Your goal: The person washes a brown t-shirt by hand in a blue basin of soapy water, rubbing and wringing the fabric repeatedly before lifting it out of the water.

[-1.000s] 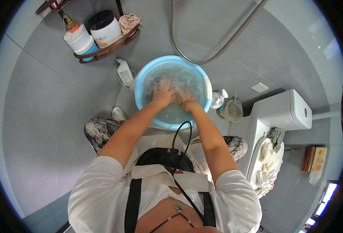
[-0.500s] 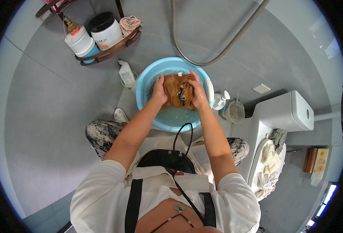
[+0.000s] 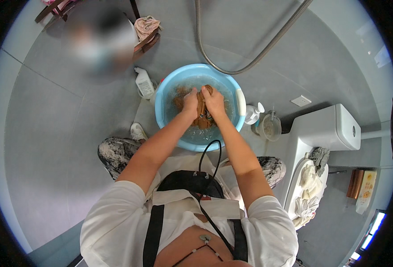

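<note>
A wet brown garment [image 3: 201,119] is bunched up in a light blue basin [image 3: 160,104] of cloudy, bubbly water. My left hand [image 3: 190,102] is closed around its left side, and my right hand [image 3: 213,102] grips the right side close by. Folds of the cloth are squeezed between the two hands. Another part of it spreads out in the water left of my left hand. Its lower end hangs at the water's surface.
A white bottle [image 3: 144,83] stands left of the basin. On the right are a white pump bottle [image 3: 252,114] and a clear container [image 3: 270,128]. A grey hose [image 3: 254,62] loops behind. Clothes [image 3: 311,182] lie on the white toilet [image 3: 294,153]. A corner shelf [image 3: 148,43] holds a pink cloth [image 3: 146,27].
My hands have come closer together, bunching the garment between them. The cloth was spread wide between my hands before; part of it now lies in the water on the left.
</note>
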Tool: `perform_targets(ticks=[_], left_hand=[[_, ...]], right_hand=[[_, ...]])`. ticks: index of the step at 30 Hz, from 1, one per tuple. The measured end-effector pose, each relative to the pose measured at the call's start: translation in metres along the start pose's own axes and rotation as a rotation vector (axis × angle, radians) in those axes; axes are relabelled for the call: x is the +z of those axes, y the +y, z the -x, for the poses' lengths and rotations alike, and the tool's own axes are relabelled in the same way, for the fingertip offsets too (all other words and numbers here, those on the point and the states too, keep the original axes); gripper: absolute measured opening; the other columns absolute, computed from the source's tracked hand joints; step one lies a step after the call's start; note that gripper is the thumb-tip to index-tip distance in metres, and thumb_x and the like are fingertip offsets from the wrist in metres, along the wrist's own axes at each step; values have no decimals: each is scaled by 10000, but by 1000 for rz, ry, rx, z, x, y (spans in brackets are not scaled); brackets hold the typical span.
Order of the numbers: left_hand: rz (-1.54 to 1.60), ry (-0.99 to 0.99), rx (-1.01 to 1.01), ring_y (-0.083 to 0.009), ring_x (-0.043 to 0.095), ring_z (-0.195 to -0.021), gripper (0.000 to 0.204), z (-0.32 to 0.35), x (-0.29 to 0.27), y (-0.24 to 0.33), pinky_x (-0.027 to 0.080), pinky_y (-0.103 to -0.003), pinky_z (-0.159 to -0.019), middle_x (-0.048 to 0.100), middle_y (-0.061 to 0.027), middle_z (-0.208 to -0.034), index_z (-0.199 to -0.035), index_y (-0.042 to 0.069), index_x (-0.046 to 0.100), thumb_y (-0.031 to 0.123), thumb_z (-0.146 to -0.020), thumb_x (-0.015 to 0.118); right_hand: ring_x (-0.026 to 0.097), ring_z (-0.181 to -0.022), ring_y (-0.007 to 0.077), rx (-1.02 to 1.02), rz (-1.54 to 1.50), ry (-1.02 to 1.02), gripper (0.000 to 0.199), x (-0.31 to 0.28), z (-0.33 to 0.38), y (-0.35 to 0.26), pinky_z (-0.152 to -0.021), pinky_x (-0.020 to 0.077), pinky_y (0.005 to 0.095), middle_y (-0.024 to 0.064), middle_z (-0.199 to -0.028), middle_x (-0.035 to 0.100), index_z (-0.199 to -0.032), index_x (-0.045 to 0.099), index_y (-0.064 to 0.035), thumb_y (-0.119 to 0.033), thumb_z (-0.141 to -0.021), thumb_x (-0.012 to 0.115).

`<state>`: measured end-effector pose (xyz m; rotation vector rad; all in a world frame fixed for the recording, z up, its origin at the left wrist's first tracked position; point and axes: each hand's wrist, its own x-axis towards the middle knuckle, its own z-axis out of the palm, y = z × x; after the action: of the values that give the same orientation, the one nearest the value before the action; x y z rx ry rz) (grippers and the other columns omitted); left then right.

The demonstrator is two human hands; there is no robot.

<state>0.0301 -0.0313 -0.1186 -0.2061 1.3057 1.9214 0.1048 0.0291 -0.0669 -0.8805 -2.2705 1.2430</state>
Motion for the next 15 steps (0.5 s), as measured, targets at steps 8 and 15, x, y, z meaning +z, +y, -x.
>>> perform_targets(ticks=[8, 15], left_hand=[[-762, 109, 573, -336, 547, -812, 456, 8, -45, 69, 402, -368, -775, 582, -213, -823, -950, -48, 566, 377, -860, 429], [-1341, 22, 886, -347, 401, -1089, 581, 15, -49, 43, 328, -412, -927, 393, -196, -1213, -1241, 29, 357, 281, -772, 589]], right_hand=[[574, -863, 339, -38, 223, 25, 498, -71, -31, 51, -749, 461, 379, 195, -1001, 567, -1082, 515, -31, -303, -701, 685], [515, -985, 312, -216, 592, -140, 528, -51, 1, 51, -818, 433, 389, 159, -1095, 490, -1173, 456, -91, -235, -710, 665]])
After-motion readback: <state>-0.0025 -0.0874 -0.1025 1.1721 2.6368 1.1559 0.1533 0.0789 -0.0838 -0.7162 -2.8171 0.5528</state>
